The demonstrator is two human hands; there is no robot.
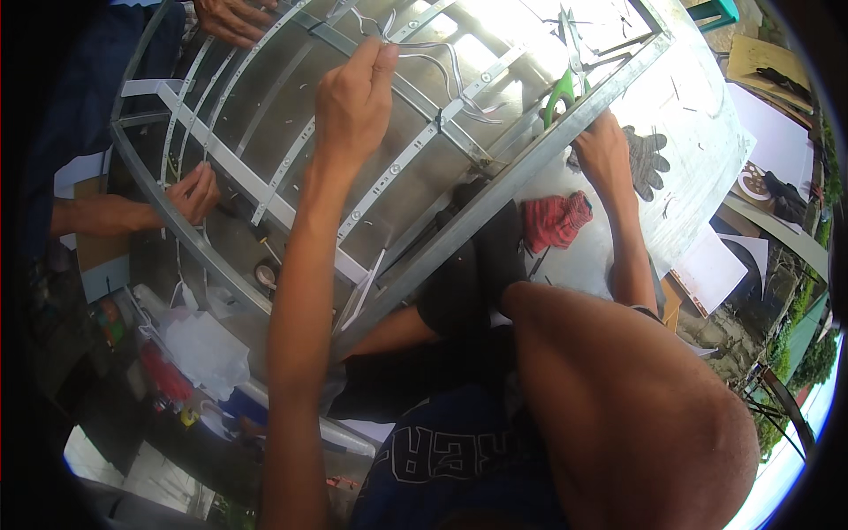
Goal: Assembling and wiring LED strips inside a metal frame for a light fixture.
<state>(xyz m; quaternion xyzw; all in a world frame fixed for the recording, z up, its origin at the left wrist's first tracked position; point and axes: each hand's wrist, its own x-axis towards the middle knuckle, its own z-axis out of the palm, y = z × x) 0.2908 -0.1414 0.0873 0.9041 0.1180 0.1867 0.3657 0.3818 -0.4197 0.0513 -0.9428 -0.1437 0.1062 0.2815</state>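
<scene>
My left hand (pixel 355 93) is raised over a metal frame (pixel 521 181), thumb and fingers pinching a thin white electrical wire (pixel 449 55). Loops of this wire trail to the right, over strips of small light modules (pixel 389 172) fixed across the frame. Beyond the frame's long near bar, my right hand (pixel 605 146) is closed at the green handles of a pair of scissors (pixel 562 87). Their blades point away from me and look parted. The bar hides part of my right fingers.
Another person's hands (pixel 194 193) work at the frame's left side. A red glove (pixel 556 219) and a grey glove (pixel 647 163) lie on the metal tabletop (pixel 707 115). Below the frame on the left is a white plastic bag (pixel 208 353). White sheets (pixel 709 269) lie at right.
</scene>
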